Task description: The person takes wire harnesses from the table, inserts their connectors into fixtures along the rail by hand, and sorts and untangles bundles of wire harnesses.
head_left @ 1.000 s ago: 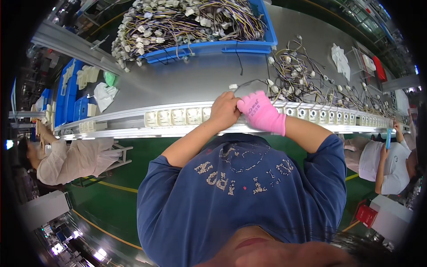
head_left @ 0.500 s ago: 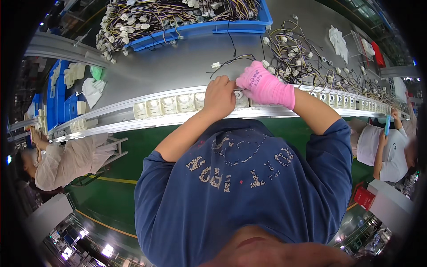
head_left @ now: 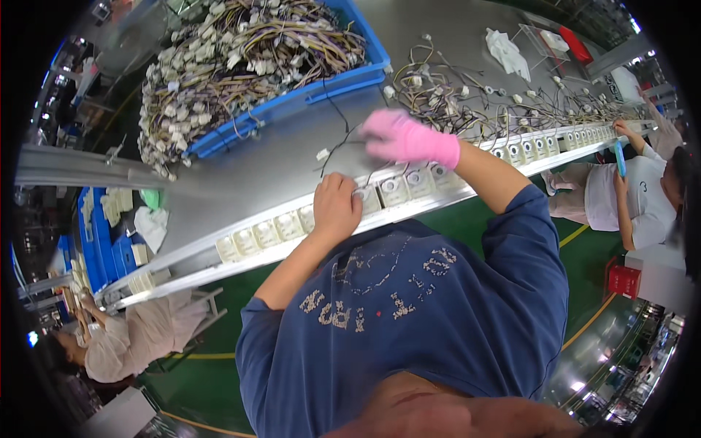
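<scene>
My bare left hand (head_left: 337,209) rests on the rail, its fingers pressed together and curled over a pale translucent plastic housing (head_left: 369,197) in the row. My right hand (head_left: 405,139), in a pink knitted glove, hovers above the worktop just beyond the row. Motion smears its fingertips, so whether they hold a wire is unclear. Between my hands and the blue bin lies a dark wire (head_left: 336,148) with a small white connector (head_left: 323,155). Right of my left hand, the housings (head_left: 394,190) show round fittings in them; those to its left (head_left: 265,233) look plain.
A blue bin (head_left: 292,106) heaped with wire harnesses (head_left: 285,44) stands at the far left, some spilling over its side. Loose harnesses (head_left: 445,95) spread along the far right. A white glove (head_left: 507,55) lies behind them. Co-workers sit at the left (head_left: 139,336) and right (head_left: 646,190).
My right hand has lifted off the row, away from my left hand, to over the worktop. My left hand stays on the row. The whole view has tilted.
</scene>
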Demonstrator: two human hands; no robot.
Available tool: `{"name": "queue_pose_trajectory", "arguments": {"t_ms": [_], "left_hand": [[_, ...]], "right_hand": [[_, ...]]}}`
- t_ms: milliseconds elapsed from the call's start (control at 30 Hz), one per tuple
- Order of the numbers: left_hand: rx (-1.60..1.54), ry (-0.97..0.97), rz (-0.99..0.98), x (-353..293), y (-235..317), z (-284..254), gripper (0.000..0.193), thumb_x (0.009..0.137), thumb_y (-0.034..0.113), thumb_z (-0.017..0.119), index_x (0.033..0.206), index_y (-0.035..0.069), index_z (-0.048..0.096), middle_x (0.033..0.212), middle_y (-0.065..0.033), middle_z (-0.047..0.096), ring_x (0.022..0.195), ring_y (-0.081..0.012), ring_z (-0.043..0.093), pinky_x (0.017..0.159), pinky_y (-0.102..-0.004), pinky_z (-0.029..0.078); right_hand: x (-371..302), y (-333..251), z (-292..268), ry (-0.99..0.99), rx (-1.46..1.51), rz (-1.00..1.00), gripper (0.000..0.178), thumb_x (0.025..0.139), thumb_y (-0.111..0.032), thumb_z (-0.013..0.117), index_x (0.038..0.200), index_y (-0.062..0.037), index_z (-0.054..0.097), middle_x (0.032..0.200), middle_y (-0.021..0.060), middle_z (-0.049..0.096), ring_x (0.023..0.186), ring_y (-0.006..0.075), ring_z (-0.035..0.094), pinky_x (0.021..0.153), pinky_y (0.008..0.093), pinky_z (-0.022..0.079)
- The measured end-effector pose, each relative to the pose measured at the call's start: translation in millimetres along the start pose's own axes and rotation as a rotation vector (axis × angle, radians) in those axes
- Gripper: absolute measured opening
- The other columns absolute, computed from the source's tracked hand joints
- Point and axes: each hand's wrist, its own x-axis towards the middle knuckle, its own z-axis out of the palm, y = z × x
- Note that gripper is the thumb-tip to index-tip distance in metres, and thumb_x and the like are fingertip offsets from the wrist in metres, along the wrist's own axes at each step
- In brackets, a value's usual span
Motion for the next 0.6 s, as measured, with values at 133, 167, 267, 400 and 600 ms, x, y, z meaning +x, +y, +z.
{"name": "queue_pose_trajectory", "arguments": {"t_ms": [133,167,267,400,600], "left_hand": [[-0.011,0.006,-0.01,0.6,5.9,-6.8,0.016,0.07,0.007,0.058,0.085,0.003,0.055,0.094,-0.0134,0.051,0.09,-0.032,0.048,0.076,-0.0425,0.038],[0.004,0.028,-0.007,0.0,6.7,-5.6,0.016,0.07,0.007,0.058,0.085,0.003,0.055,0.094,-0.0134,0.051,0.09,-0.032,0.048,0.076,-0.0425,0.038],[-0.035,0.006,0.015,-0.2,5.4,-3.8,0.017,0.071,0.007,0.058,0.086,0.002,0.054,0.095,-0.0126,0.052,0.089,-0.0319,0.048,0.076,-0.0419,0.039],[-0.099,-0.014,-0.046,-2.7,5.8,-5.4,0.016,0.071,0.009,0.06,0.086,0.003,0.056,0.095,-0.0114,0.052,0.091,-0.0297,0.05,0.076,-0.0401,0.04],[-0.303,-0.127,-0.167,0.9,-8.2,-10.5,0.019,0.074,0.007,0.06,0.093,0.003,0.059,0.096,-0.0123,0.054,0.096,-0.0308,0.052,0.084,-0.0388,0.042]], "right_hand": [[4.7,43.0,-66.3,0.591,-0.486,0.243,0.031,0.075,-0.025,0.062,0.099,-0.0047,0.059,0.093,0.0151,0.059,0.089,0.0338,0.056,0.081,0.0419,0.045],[-0.3,55.5,-68.1,0.676,-0.575,0.308,0.028,0.075,-0.023,0.063,0.096,-0.0048,0.06,0.09,0.0145,0.06,0.087,0.0337,0.056,0.081,0.0413,0.045],[-43.3,152.4,-46.2,0.065,-0.397,0.647,0.021,0.074,-0.022,0.062,0.087,-0.0049,0.06,0.086,0.0134,0.06,0.084,0.032,0.058,0.075,0.0381,0.048],[-41.3,199.3,-81.9,0.122,-0.651,0.352,0.018,0.08,-0.018,0.056,0.086,-0.0018,0.061,0.073,0.0133,0.058,0.072,0.0279,0.06,0.069,0.0355,0.049],[-2.4,69.9,-168.3,1.232,0.496,0.322,0.021,0.097,-0.019,0.045,0.094,-0.0018,0.057,0.061,-0.0006,0.045,0.057,0.0095,0.047,0.059,0.0265,0.043]]}}
